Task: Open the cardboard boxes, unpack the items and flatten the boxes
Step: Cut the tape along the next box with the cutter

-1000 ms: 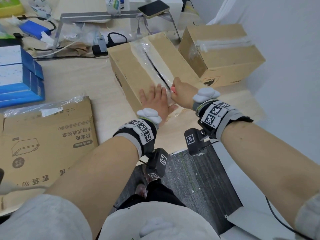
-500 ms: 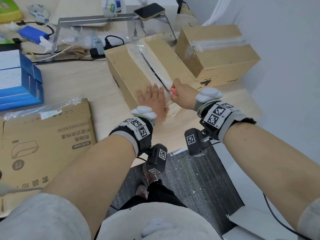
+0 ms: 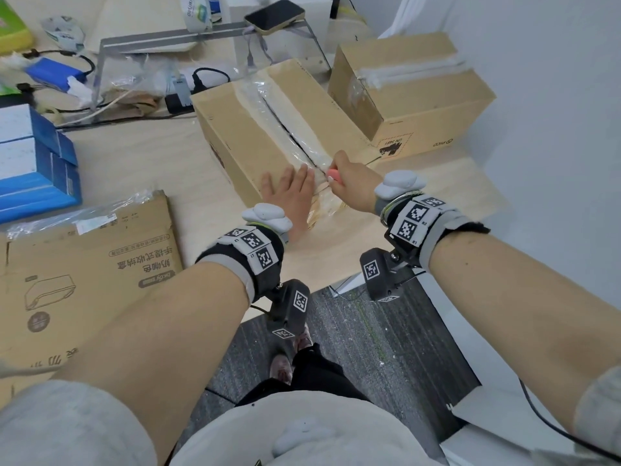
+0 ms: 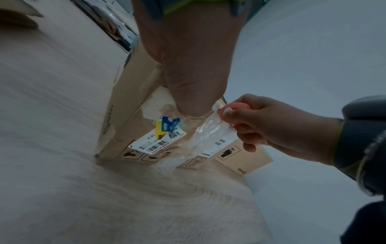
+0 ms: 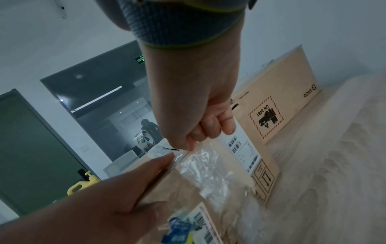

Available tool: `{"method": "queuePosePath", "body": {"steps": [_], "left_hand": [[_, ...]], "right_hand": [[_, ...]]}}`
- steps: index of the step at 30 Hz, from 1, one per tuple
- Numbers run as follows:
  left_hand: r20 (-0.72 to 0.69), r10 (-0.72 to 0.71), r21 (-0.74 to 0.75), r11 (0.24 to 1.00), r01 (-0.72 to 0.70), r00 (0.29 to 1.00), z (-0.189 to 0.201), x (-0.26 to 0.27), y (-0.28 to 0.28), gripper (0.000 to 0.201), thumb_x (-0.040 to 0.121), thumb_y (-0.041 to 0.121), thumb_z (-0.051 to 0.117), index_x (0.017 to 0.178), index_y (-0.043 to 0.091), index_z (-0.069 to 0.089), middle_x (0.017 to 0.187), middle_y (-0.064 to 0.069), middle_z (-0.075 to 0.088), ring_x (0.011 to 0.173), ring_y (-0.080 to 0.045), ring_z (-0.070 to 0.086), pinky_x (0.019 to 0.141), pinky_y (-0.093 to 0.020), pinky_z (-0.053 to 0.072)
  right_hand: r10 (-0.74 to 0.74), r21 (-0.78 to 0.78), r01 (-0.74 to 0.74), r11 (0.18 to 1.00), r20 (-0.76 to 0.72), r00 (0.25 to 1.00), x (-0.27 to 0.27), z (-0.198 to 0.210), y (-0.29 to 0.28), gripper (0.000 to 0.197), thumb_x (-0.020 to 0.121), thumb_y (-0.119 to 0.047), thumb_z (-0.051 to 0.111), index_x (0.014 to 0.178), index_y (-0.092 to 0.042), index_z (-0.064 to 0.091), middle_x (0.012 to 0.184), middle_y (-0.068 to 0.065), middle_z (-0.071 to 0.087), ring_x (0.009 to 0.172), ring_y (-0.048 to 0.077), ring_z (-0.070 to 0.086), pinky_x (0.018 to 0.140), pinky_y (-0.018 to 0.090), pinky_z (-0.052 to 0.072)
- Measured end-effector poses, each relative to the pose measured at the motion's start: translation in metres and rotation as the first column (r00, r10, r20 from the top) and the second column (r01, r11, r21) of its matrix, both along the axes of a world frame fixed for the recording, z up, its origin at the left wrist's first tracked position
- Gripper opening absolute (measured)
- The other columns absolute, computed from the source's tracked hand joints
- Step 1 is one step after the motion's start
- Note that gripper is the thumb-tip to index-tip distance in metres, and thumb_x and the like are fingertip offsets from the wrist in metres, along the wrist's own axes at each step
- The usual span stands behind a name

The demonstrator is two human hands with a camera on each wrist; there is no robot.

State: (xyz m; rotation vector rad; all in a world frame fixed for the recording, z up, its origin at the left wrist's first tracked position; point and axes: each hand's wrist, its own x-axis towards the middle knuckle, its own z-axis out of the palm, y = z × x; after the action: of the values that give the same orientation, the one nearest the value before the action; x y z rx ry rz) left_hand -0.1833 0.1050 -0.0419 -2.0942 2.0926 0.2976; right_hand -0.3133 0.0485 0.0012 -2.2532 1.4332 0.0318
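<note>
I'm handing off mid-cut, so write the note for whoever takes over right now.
Left hand: open, flat on top of the near box, steadying it.
Right hand: grips a pink cutter at the near end of the taped seam.
Done: the seam shows a dark slit along most of the top; one flattened box lies on the left of the table.
Left: open the flaps, unpack, flatten; the far box is still taped.

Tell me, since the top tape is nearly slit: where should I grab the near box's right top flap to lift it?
Probably the right flap at its slit centre edge, fingers hooking under from the seam, where a dark gap already shows. The left hand holds the other flap down.
</note>
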Motion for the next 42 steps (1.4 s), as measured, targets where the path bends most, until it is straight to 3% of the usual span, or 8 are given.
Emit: {"method": "queuePosePath", "body": {"steps": [7, 16, 21, 24, 29, 34, 38, 42], "left_hand": [[0.028, -0.019, 0.007, 1.000, 0.019, 0.999, 0.003, -0.001, 0.002, 0.080, 0.089, 0.011, 0.046, 0.153, 0.015, -0.004, 0.161, 0.001, -0.006, 0.148, -0.022, -0.004, 0.116, -0.055, -0.003], [0.010, -0.015, -0.009, 1.000, 0.015, 1.000, -0.002, 0.000, 0.000, 0.080, 0.089, 0.006, 0.045, 0.153, 0.016, -0.002, 0.161, 0.002, -0.004, 0.148, -0.021, -0.003, 0.117, -0.054, -0.003], [-0.059, 0.073, -0.032, 0.997, -0.075, 0.996, -0.003, -0.003, -0.005, 0.070, 0.094, 0.004, 0.039, 0.153, 0.020, 0.005, 0.161, 0.007, 0.000, 0.148, -0.018, 0.000, 0.117, -0.050, -0.005], [-0.091, 0.165, -0.021, 0.986, -0.167, 0.982, 0.002, -0.019, -0.005, 0.063, 0.099, 0.010, 0.034, 0.153, 0.019, 0.003, 0.161, 0.006, -0.001, 0.148, -0.018, -0.001, 0.117, -0.049, -0.005], [-0.114, 0.203, -0.076, 0.974, -0.212, 0.973, -0.002, -0.041, 0.008, 0.072, 0.097, 0.037, 0.040, 0.153, 0.020, -0.002, 0.161, -0.005, 0.003, 0.147, -0.026, 0.005, 0.115, -0.054, 0.006], [-0.144, 0.170, -0.276, 0.939, -0.205, 0.975, 0.006, -0.038, -0.005, 0.053, 0.097, 0.038, 0.036, 0.148, 0.026, 0.027, 0.133, -0.014, 0.043, 0.118, -0.032, 0.041, 0.092, -0.042, 0.031], [-0.175, 0.108, -0.319, 0.934, -0.160, 0.979, 0.009, -0.027, -0.025, 0.045, 0.093, 0.023, 0.043, 0.137, 0.026, 0.046, 0.137, -0.006, 0.043, 0.123, -0.028, 0.039, 0.093, -0.039, 0.031], [-0.193, -0.049, -0.285, 0.959, -0.008, 0.980, 0.013, -0.020, -0.037, 0.042, 0.095, 0.017, 0.040, 0.136, 0.019, 0.047, 0.138, -0.006, 0.044, 0.123, -0.027, 0.044, 0.093, -0.040, 0.034]], "right_hand": [[-0.040, 0.053, 0.038, 0.998, 0.033, 0.999, -0.009, 0.000, 0.006, 0.023, 0.099, -0.018, 0.041, 0.114, -0.001, 0.038, 0.085, 0.007, 0.051, 0.077, 0.027, 0.051, 0.065, 0.033, 0.034], [-0.042, 0.070, 0.039, 0.997, 0.049, 0.998, -0.015, 0.005, 0.012, 0.013, 0.100, -0.018, 0.041, 0.103, -0.009, 0.031, 0.089, 0.006, 0.048, 0.080, 0.024, 0.045, 0.067, 0.028, 0.030], [-0.090, 0.018, 0.088, 0.996, 0.147, 0.985, -0.024, 0.001, 0.018, 0.024, 0.100, -0.024, 0.042, 0.112, -0.004, 0.040, 0.090, 0.011, 0.058, 0.083, 0.031, 0.056, 0.066, 0.035, 0.040], [-0.154, -0.031, 0.166, 0.986, 0.234, 0.960, -0.037, 0.002, 0.019, 0.025, 0.099, -0.027, 0.042, 0.114, -0.007, 0.041, 0.096, 0.009, 0.062, 0.084, 0.031, 0.058, 0.073, 0.039, 0.047], [-0.240, -0.068, 0.277, 0.958, 0.333, 0.912, -0.048, 0.002, 0.017, 0.023, 0.099, -0.027, 0.045, 0.114, -0.010, 0.044, 0.087, 0.005, 0.058, 0.075, 0.027, 0.056, 0.065, 0.033, 0.042], [-0.256, -0.005, 0.276, 0.961, 0.363, 0.896, -0.052, -0.008, 0.017, 0.022, 0.099, -0.031, 0.045, 0.113, -0.014, 0.045, 0.101, 0.012, 0.065, 0.081, 0.029, 0.066, 0.075, 0.043, 0.053], [-0.300, 0.037, 0.310, 0.950, 0.376, 0.877, -0.051, -0.015, 0.011, 0.024, 0.098, -0.034, 0.045, 0.114, -0.016, 0.044, 0.100, 0.013, 0.065, 0.081, 0.030, 0.066, 0.074, 0.044, 0.054], [-0.328, 0.069, 0.329, 0.942, 0.404, 0.854, -0.049, -0.020, 0.005, 0.026, 0.097, -0.033, 0.045, 0.114, -0.014, 0.045, 0.094, 0.011, 0.063, 0.079, 0.031, 0.063, 0.067, 0.040, 0.053]]}}
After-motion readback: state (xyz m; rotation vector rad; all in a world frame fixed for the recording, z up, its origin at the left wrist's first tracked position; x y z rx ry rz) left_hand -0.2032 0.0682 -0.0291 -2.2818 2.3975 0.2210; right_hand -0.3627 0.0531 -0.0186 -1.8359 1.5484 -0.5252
